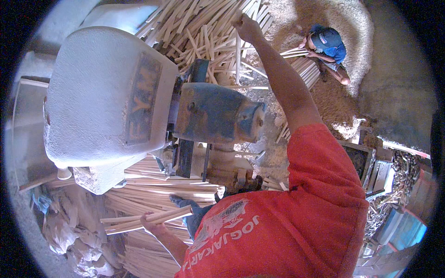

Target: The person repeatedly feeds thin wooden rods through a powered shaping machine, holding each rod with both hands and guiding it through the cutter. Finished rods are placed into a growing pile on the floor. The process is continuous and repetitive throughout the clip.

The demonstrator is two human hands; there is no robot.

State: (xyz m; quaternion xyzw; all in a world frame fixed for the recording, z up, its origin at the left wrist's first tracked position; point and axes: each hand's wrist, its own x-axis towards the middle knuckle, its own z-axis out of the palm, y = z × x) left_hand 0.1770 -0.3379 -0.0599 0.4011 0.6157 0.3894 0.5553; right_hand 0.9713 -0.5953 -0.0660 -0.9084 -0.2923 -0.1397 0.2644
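Left hand [155, 224]: fingers closed around a small bundle of wooden strips [176, 212]. The strips lie side by side, extending past the hand to both its left and its right; their right ends reach toward the wearer's body.

Right hand [249, 30]: arm extended well forward of the left hand, fingers curled. Whether anything is held in it cannot be told. It is positioned at the right part of a loose pile of strips [199, 28], which spreads mainly to its left, the pieces lying at mixed angles and crossing one another.

Forward of the left hand lies a stack of strips [153, 192], its pieces mostly aligned. Beyond this stack, between the two hands, stands a machine with a worn blue casing [208, 113]. A large pale housing [102, 92] adjoins it on the left. To the left of the left hand, dusty sacks [69, 236] are noted.

To the right of the right hand, a co-worker [330, 44] in a blue top and dark cap is low down on shavings [340, 11], both hands at a separate group of strips [307, 72].
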